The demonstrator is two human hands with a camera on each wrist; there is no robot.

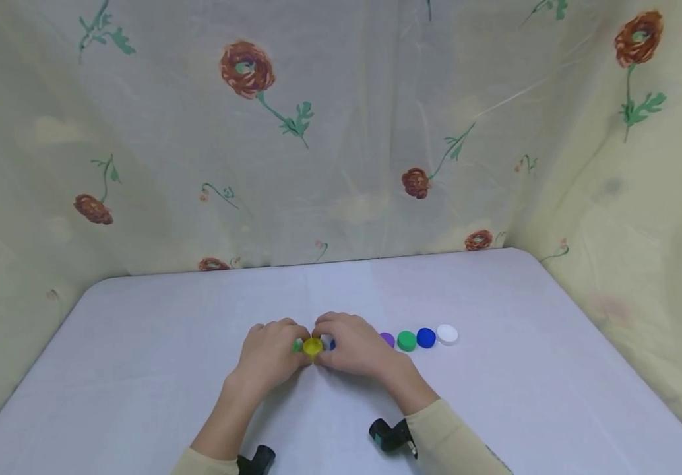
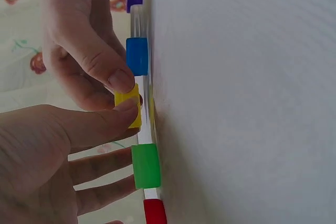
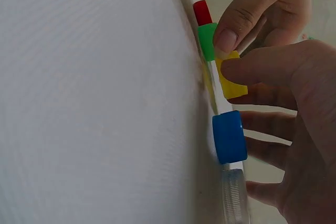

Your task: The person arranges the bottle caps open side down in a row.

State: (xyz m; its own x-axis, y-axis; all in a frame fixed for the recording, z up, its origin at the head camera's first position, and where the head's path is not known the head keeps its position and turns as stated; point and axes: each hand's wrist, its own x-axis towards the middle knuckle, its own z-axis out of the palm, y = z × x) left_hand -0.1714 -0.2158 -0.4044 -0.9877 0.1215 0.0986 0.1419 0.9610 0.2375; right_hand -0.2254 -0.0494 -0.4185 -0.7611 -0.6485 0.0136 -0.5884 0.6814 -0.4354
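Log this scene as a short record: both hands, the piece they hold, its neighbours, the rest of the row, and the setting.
left hand: pinches the yellow cap
right hand: pinches the same cap from the other side
left of yellow cap: left green cap, then red cap
right of yellow cap: left blue cap, then clear cap
further right, in order: purple cap, right green cap, right blue cap, white cap
surface: white table
backdrop: flower-patterned cloth
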